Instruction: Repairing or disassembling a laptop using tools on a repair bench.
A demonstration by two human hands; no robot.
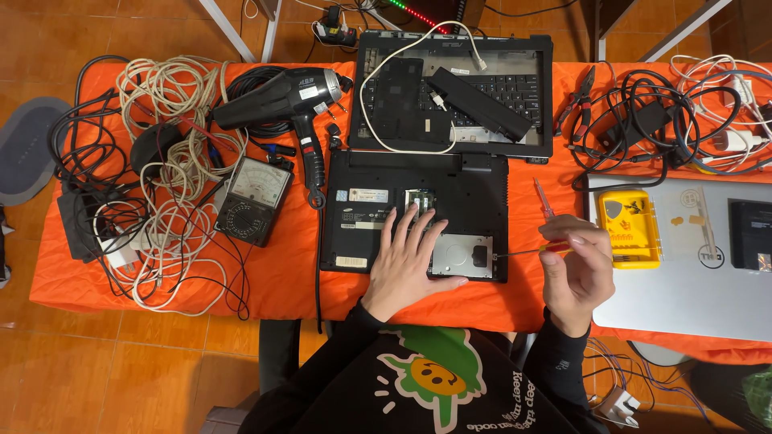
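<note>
Head view: left hand [410, 261] lies flat, fingers spread, on the upturned black laptop [414, 213]; right hand [575, 269] pinches a screwdriver [523, 253] at its open bay; white rectangular labels sit left; beyond, orange tablecloth [281, 273] crowded with cables [173, 177].

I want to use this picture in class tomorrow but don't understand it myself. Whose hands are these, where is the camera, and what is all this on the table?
The camera sits on a person's head and looks down at their own two bare hands; there is no machine. The left hand lies flat on an upturned black laptop with its bottom panels off. The right hand holds a screwdriver, its tip at the laptop's edge. Around them on the orange table lie a heat gun, a meter, tangled cables, a second dismantled laptop and a yellow tool case.
</note>
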